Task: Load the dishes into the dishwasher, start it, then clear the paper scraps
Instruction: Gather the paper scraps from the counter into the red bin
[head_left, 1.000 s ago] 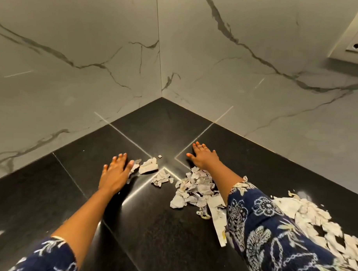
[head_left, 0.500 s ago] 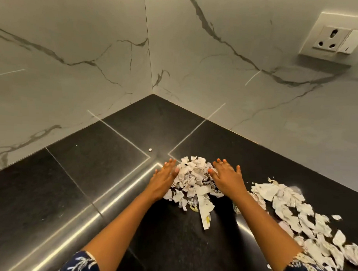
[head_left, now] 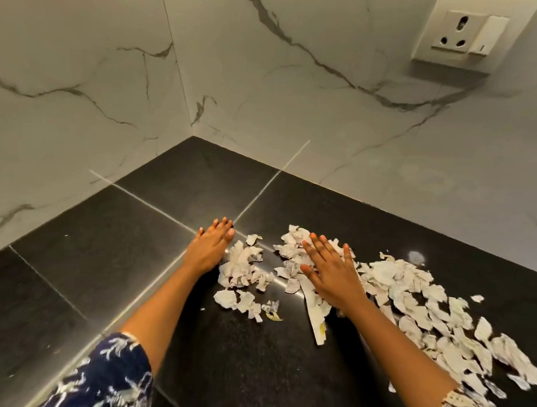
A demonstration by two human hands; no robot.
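Black stone desk (head_left: 76, 272) carries torn paper scraps (head_left: 410, 287) in a loose trail from the middle toward the right. Both hands lie flat, fingers (head_left: 323, 245) straight and gripping nothing: the left hand (head_left: 211, 250) beside a small heap, the right hand (head_left: 331, 272) pressing on scraps. Sweeping fast would likely scatter these light bits, leaving strays between the 2 hands.

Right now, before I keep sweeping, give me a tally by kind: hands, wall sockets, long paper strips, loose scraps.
Hands: 2, left hand and right hand
Socket: 1
Long strip: 1
Scraps: too many to count
Total: 4, plus the uncounted paper
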